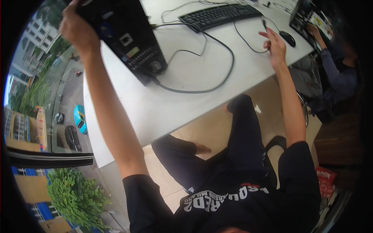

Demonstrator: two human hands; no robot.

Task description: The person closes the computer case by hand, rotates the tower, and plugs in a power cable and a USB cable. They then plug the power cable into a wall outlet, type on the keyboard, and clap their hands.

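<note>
At the upper left of the head view, a black desktop computer tower [130,42] stands on the white table, with its port side towards me. My left hand [77,29] is closed round its upper left edge; some of the fingertips are out of sight. A thick black cable [211,91] runs from the tower's lower end and loops over the tabletop. Over the table's right part, my right hand [275,46] pinches a thin cable with a small black plug [265,24] pointing up and away from me. The cable hangs in a curve below the fingers.
A black keyboard [221,16] lies at the back of the white table [128,116], and a black mouse [287,39] is right of my right hand. Another person [338,73] sits at the right by an opened black device [301,15]. A window [58,97] borders the left side.
</note>
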